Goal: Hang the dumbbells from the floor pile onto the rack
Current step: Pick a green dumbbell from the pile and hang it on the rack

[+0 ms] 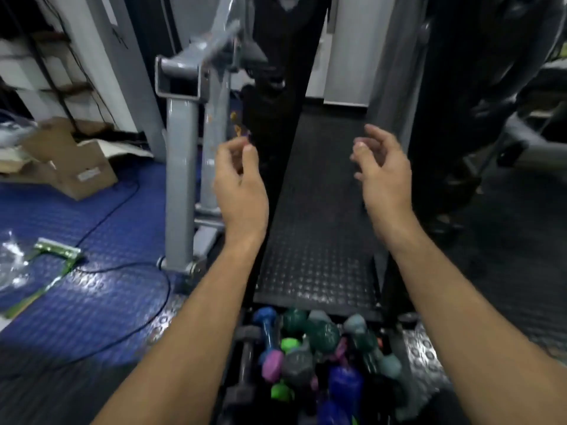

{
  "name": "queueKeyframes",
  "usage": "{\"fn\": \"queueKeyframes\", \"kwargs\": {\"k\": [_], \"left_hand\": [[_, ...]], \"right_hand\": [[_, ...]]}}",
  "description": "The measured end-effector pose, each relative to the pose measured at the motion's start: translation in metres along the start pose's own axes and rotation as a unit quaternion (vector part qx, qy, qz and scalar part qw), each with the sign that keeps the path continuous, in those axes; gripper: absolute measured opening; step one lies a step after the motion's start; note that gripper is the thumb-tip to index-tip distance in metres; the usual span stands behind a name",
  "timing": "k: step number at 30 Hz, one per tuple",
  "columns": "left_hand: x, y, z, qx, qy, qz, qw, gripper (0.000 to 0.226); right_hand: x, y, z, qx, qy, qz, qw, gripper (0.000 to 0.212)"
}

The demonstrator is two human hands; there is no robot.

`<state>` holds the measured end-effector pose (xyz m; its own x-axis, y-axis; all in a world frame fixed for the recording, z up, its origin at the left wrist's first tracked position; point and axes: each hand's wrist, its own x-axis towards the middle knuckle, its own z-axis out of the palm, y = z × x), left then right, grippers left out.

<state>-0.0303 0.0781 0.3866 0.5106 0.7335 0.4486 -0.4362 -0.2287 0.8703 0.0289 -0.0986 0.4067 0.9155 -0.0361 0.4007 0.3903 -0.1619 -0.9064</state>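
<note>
A pile of coloured dumbbells (310, 357) lies on the floor at the bottom centre, in blue, green, grey, pink and teal. My left hand (239, 185) is raised above it with curled fingers and holds nothing. My right hand (383, 170) hovers at the same height, fingers spread and empty. A tall dark upright (273, 96), possibly the rack, stands just behind my left hand, blurred. Both hands are well above the pile and apart from it.
A grey metal machine frame (181, 167) stands left of my left hand. A black studded mat (319, 240) runs ahead between the hands. Cardboard boxes (76, 167), a black cable (122, 265) and plastic packaging (12, 262) lie on the blue floor at left.
</note>
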Motion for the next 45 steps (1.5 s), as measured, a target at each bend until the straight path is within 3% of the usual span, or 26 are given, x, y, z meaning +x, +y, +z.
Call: {"fn": "queueKeyframes", "kwargs": {"k": [4,8,11,14,16,20,24,32,40,45], "left_hand": [[-0.054,-0.101,-0.029,0.075,-0.02,-0.094,0.993,0.014],[-0.1,-0.186,-0.054,0.185,-0.061,-0.22,0.956,0.012],[-0.131,-0.245,-0.072,0.284,-0.137,-0.324,0.892,0.013],[-0.159,-0.298,-0.08,0.366,-0.277,-0.39,0.798,0.012],[-0.173,-0.332,-0.077,0.417,-0.357,-0.391,0.739,0.013],[-0.192,-0.375,-0.06,0.488,-0.472,-0.368,0.635,0.037],[-0.199,-0.392,-0.044,0.535,-0.507,-0.368,0.567,0.062],[-0.199,-0.412,-0.014,0.627,-0.539,-0.336,0.452,0.066],[-0.196,-0.414,-0.009,0.616,-0.598,-0.353,0.372,0.063],[-0.194,-0.409,-0.016,0.597,-0.619,-0.34,0.381,0.062]], "right_hand": [[-0.038,0.095,0.008,-0.062,-0.067,0.104,0.99,0.032],[-0.076,0.186,0.021,-0.149,-0.194,0.223,0.944,0.013],[-0.107,0.235,0.03,-0.226,-0.279,0.273,0.892,0.019],[-0.132,0.272,0.034,-0.283,-0.361,0.292,0.839,0.02],[-0.142,0.293,0.036,-0.319,-0.382,0.285,0.819,0.022],[-0.144,0.317,0.039,-0.366,-0.375,0.267,0.809,0.026],[-0.148,0.337,0.037,-0.386,-0.375,0.244,0.807,0.025],[-0.155,0.36,0.041,-0.4,-0.338,0.217,0.824,0.027],[-0.152,0.369,0.046,-0.402,-0.36,0.236,0.808,0.028],[-0.156,0.371,0.051,-0.425,-0.391,0.251,0.777,0.03]]}}
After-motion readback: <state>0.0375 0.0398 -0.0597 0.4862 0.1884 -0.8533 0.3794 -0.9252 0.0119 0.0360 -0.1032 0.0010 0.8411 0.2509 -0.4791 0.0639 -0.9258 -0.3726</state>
